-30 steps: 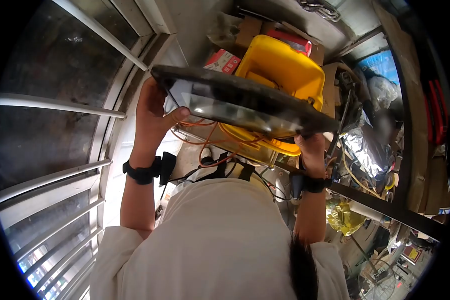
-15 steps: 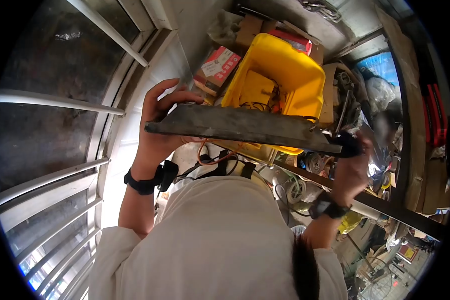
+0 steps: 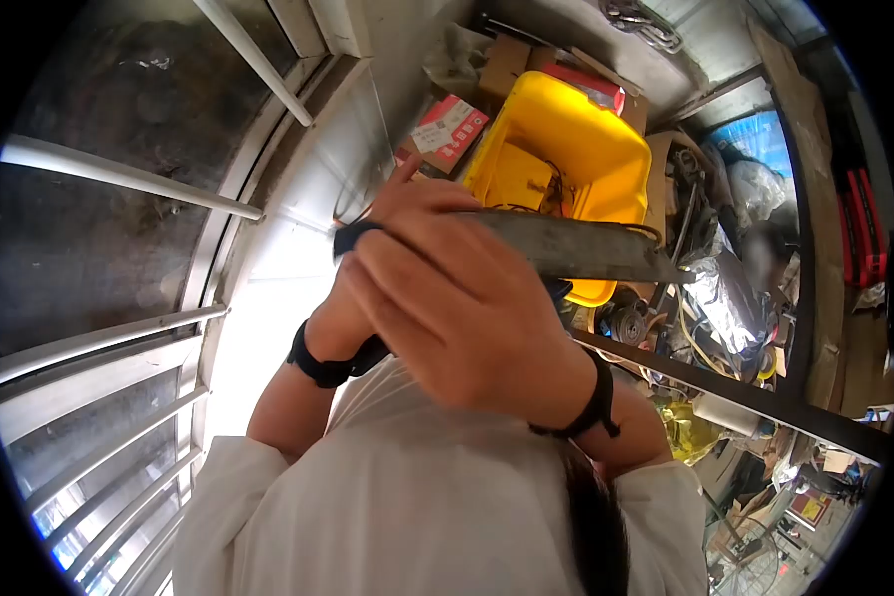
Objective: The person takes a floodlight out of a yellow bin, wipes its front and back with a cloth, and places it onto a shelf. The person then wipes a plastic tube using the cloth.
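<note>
A: Where is the grey panel (image 3: 576,246)?

B: Held up across the near side of the yellow bin (image 3: 616,149). Its long axis runs sideways, dipping slightly to the right, and the far end pokes out past the bin's right side.

A: Which hand is nearer to it?

B: The left hand (image 3: 344,310). It is at the panel's other end, left of the bin, with bent fingers over the upper edge, closed on it. The right hand (image 3: 467,313) crosses in front, on the wearer's side of both panel and bin, and covers much of that end.

A: Has the right got hold of anything?

B: Its fingers are bent, half closed, towards a dark patch (image 3: 356,238) left of the bin (blurred, so I can't tell whether that's a cloth or the panel's corner, nor whether it is gripped).

A: And the count?

B: One panel, one bin, two hands, two black wristbands (image 3: 598,397), one per wrist, and one red-and-white box (image 3: 449,131) just left of the bin.
</note>
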{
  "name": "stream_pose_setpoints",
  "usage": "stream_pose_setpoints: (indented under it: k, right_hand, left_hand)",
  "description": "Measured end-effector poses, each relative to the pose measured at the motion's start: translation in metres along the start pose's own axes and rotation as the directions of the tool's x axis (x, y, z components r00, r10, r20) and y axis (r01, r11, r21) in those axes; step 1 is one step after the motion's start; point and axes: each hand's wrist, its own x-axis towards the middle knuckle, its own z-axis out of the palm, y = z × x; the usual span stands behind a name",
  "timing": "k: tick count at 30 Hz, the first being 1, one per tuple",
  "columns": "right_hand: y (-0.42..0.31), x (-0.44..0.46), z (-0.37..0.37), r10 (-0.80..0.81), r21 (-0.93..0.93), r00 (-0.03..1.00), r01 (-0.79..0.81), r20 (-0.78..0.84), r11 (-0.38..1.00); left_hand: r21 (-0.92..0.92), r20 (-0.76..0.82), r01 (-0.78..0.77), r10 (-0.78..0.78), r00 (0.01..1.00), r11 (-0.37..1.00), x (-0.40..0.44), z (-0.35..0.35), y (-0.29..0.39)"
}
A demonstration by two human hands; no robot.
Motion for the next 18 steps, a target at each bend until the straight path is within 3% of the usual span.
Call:
stream_pose_setpoints:
  k: [3,4,8,11,12,15,18]
  right_hand:
    - [0.008,-0.019,0.001,-0.079,-0.125,0.994,0.088,0.078,0.988]
    - [0.009,-0.027,-0.001,-0.122,-0.141,0.990,0.131,0.070,0.981]
    - [0.023,-0.067,-0.031,-0.033,-0.346,0.999,0.033,0.006,0.938]
    - [0.025,-0.073,-0.032,0.079,-0.380,0.988,-0.125,-0.135,0.916]
    - [0.021,-0.070,-0.028,0.128,-0.371,0.985,-0.162,-0.115,0.914]
    - [0.013,-0.059,-0.012,-0.004,-0.224,0.999,-0.007,-0.047,0.975]
    - [0.017,-0.067,-0.017,0.011,-0.277,0.995,-0.037,-0.095,0.960]
  left_hand:
    - [0.010,0.052,0.101,-0.101,0.993,0.995,0.001,-0.002,0.004]
    - [-0.024,0.070,0.067,-0.065,0.995,0.998,0.001,0.001,0.004]
    - [-0.046,0.022,0.129,-0.128,0.992,0.991,0.003,-0.001,0.013]
    - [-0.105,0.003,0.183,-0.183,0.983,0.978,0.001,-0.001,0.012]
    - [-0.095,0.014,0.196,-0.196,0.981,0.976,0.003,0.000,0.016]
    - [-0.091,-0.004,0.293,-0.295,0.956,0.952,-0.002,0.005,0.015]
    - [-0.139,-0.031,0.234,-0.240,0.970,0.962,-0.008,0.004,0.012]
